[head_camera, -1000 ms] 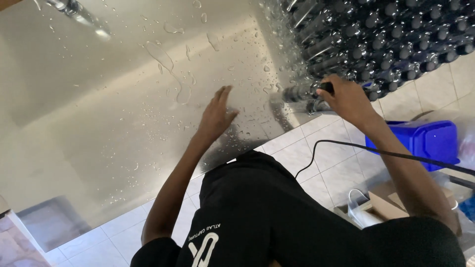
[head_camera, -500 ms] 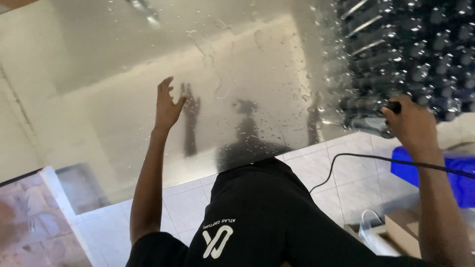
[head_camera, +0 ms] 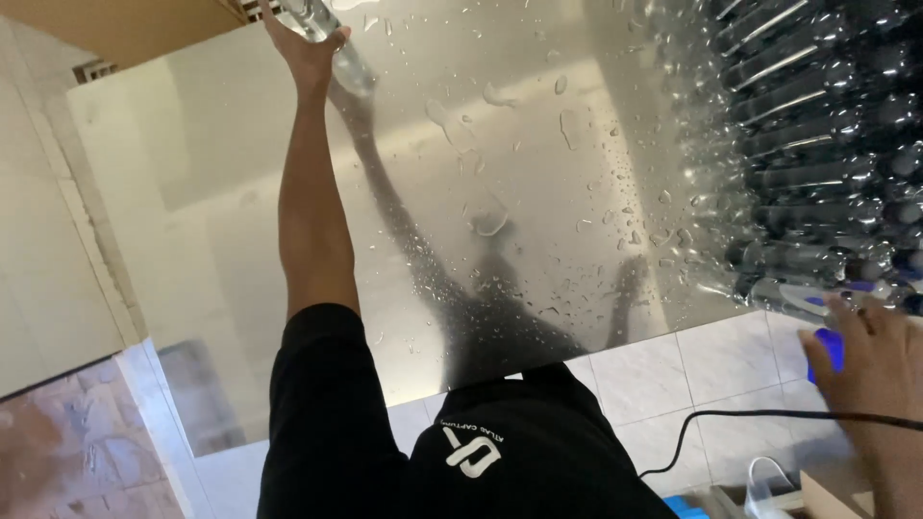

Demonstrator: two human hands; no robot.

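A: Where the left hand (head_camera: 306, 43) reaches the far left corner of the steel table (head_camera: 221, 240), what does it contact?

B: Its fingers close around a clear plastic bottle (head_camera: 332, 38) lying at that corner. The arm is fully extended across the wet sheet.

A: State the right hand's condition.

B: The right hand (head_camera: 870, 360) sits at the table's near right edge, fingers curled about a blue-capped bottle (head_camera: 817, 312) at the front of the stacked bottles (head_camera: 817, 144). Whether the grip is firm cannot be told.

A: Describe the surface.

B: Polished steel, scattered with water droplets (head_camera: 577, 221) and small puddles, densest toward the right side. It reflects the person's silhouette.

A: And the surroundings?

B: Pale floor tiles (head_camera: 663, 384) run beneath the near edge. A black cable (head_camera: 731, 418) crosses them toward the right wrist. A cardboard sheet (head_camera: 125, 24) borders the far left corner; a reddish patterned floor area (head_camera: 67, 461) lies lower left.
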